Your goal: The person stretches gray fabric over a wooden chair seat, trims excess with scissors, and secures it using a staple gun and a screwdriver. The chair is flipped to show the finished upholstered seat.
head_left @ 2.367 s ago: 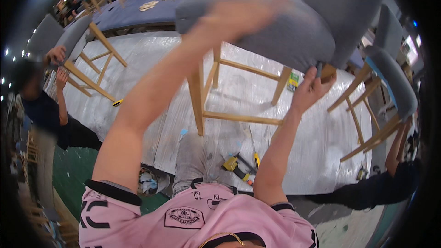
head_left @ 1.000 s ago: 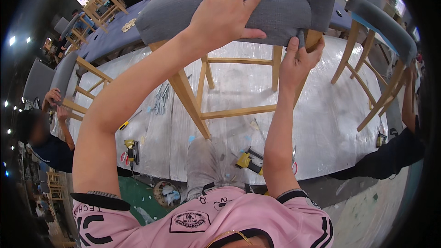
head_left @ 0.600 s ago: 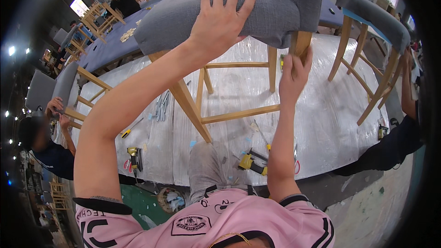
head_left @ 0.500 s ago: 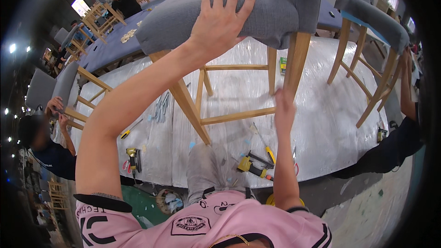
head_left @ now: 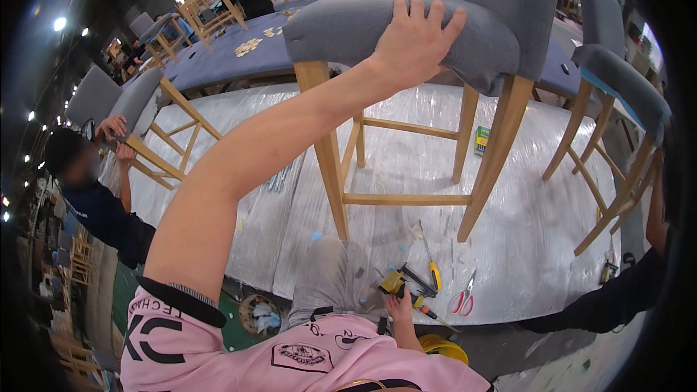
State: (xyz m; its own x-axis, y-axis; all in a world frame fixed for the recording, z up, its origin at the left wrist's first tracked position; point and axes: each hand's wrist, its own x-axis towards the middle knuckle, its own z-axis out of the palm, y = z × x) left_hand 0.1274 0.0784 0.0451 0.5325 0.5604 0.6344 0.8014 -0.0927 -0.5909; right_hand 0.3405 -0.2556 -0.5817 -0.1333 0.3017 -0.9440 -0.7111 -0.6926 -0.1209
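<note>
A tall wooden stool with a grey padded seat (head_left: 348, 29) and pale legs (head_left: 330, 167) stands on a plastic-wrapped table (head_left: 537, 203). My left hand (head_left: 417, 36) lies spread over the front of the seat, holding the stool. My right hand (head_left: 398, 311) is low at the table's near edge. Its fingers reach a yellow-and-black power tool (head_left: 396, 283); I cannot tell whether they grip it.
A yellow-handled screwdriver (head_left: 433, 274) and red scissors (head_left: 462, 302) lie beside the tool, a small green box (head_left: 481, 139) farther back. A second grey stool (head_left: 617, 80) stands right, by a person (head_left: 624, 297). At left another person (head_left: 87, 196) handles a tilted stool (head_left: 138, 101).
The stool has settled upright on the table. My right hand has let go of the stool's right leg and dropped to the tool at the table edge. My left hand stays on the seat.
</note>
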